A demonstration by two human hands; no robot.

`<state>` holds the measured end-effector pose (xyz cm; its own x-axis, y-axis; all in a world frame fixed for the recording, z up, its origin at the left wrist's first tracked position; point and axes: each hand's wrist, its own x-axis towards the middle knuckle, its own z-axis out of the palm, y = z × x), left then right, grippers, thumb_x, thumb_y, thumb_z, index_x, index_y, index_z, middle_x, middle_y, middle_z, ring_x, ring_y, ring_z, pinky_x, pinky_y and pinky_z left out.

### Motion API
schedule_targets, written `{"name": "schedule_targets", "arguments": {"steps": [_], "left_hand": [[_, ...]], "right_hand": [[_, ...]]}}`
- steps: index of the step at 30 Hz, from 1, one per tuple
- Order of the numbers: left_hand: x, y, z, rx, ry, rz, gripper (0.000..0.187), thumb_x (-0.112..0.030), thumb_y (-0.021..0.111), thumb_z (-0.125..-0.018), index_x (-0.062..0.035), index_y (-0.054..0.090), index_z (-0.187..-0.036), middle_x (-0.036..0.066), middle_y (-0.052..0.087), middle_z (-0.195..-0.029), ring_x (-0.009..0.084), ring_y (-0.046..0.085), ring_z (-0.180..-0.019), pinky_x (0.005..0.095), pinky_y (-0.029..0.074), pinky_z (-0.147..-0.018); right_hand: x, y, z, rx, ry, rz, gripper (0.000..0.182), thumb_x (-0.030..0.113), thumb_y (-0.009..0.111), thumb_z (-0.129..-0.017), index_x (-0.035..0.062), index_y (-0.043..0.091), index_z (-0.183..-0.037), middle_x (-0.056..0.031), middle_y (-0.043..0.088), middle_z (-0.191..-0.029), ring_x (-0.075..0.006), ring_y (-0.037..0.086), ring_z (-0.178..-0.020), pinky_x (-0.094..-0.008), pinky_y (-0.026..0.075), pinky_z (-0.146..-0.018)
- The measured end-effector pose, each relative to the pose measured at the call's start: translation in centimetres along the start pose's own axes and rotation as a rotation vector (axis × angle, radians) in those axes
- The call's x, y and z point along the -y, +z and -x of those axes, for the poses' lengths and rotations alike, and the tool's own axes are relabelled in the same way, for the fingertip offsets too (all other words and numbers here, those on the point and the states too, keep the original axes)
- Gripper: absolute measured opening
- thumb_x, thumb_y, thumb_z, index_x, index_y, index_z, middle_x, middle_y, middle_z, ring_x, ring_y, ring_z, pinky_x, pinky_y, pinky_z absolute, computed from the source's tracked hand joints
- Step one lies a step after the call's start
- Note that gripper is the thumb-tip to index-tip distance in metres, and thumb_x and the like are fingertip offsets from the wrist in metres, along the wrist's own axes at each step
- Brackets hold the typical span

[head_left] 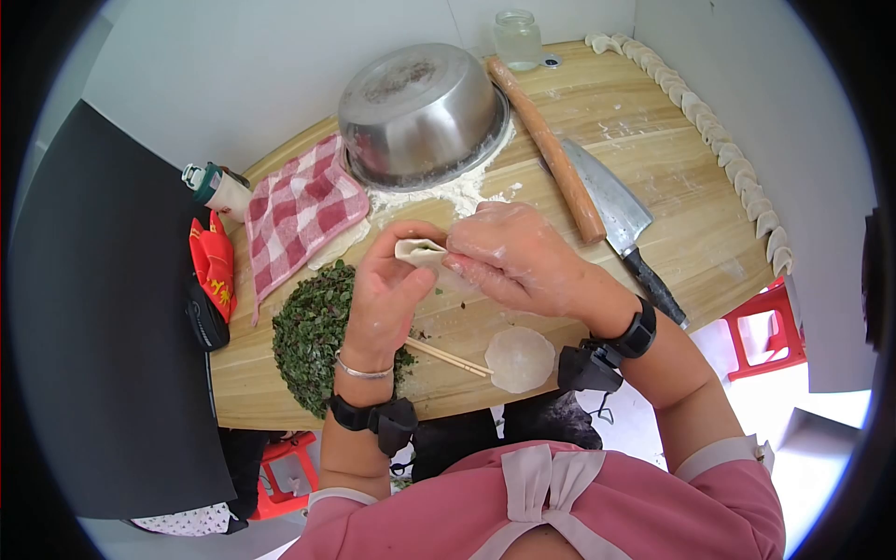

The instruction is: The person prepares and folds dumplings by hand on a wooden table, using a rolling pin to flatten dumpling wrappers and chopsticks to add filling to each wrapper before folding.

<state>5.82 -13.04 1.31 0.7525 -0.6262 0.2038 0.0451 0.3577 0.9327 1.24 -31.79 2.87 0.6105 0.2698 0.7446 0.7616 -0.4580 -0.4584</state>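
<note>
Between my two hands is a dumpling (pixel 417 250), a pale wrapper folded over, held above the board. My left hand (pixel 390 285) cups it from the left, thumb and fingers curled around it. At its right end, the fingers of my floury right hand (pixel 509 257) are closed in a pinch on the wrapper's edge. Below them lies a round flat wrapper (pixel 520 360). A pair of chopsticks (pixel 450 357) points toward that wrapper. Beside my left wrist sits a heap of chopped green filling (pixel 313 336), partly hidden by my arm.
An upturned metal bowl (pixel 420 117) stands at the back amid loose flour (pixel 457 191). A rolling pin (pixel 551 154) lies against a cleaver (pixel 607 196). Folded dumplings (pixel 714 131) line the right edge. A checked cloth (pixel 303 210), bottle (pixel 224 189) and glass jar (pixel 517 42) sit around.
</note>
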Motion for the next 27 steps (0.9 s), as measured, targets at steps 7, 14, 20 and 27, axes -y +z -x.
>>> {"name": "schedule_targets", "arguments": {"steps": [7,14,20,27], "left_hand": [[0.9,0.1,-0.2,0.024,0.006,0.039,0.028,-0.009,0.060,-0.091,-0.0003,0.054,-0.117,0.005,0.061,-0.106,0.0120,0.057,-0.096,0.0275,0.047,-0.083],[0.8,0.0,-0.2,0.044,0.020,-0.052,0.027,-0.004,0.060,-0.090,0.0001,0.055,-0.116,0.006,0.062,-0.108,0.0116,0.058,-0.099,0.0273,0.047,-0.084],[0.9,0.1,-0.3,0.028,-0.015,-0.094,0.027,-0.001,0.062,-0.088,0.0003,0.056,-0.115,0.003,0.062,-0.104,0.0091,0.058,-0.094,0.0243,0.047,-0.083],[0.2,1.2,-0.2,-0.073,0.026,-0.107,0.025,-0.006,0.061,-0.090,0.0006,0.056,-0.114,0.001,0.061,-0.101,0.0080,0.056,-0.092,0.0227,0.045,-0.082]], "right_hand": [[0.0,-0.7,-0.2,-0.013,0.035,-0.014,0.020,0.017,0.062,-0.084,0.0055,0.052,-0.072,-0.0098,0.046,-0.060,-0.0319,0.048,-0.057,-0.0395,0.035,-0.055],[0.2,-0.9,0.1,0.030,0.196,0.043,0.029,0.026,0.066,-0.080,0.0073,0.048,-0.068,-0.0082,0.044,-0.056,-0.0292,0.047,-0.053,-0.0388,0.035,-0.053],[0.5,-1.2,-0.2,0.062,0.160,0.114,0.024,0.021,0.064,-0.082,0.0074,0.049,-0.070,-0.0102,0.046,-0.059,-0.0313,0.050,-0.055,-0.0407,0.036,-0.053],[-0.4,0.1,0.2,0.000,0.038,0.298,0.019,0.017,0.065,-0.083,0.0073,0.051,-0.075,-0.0102,0.050,-0.061,-0.0335,0.052,-0.058,-0.0438,0.038,-0.056]]}}
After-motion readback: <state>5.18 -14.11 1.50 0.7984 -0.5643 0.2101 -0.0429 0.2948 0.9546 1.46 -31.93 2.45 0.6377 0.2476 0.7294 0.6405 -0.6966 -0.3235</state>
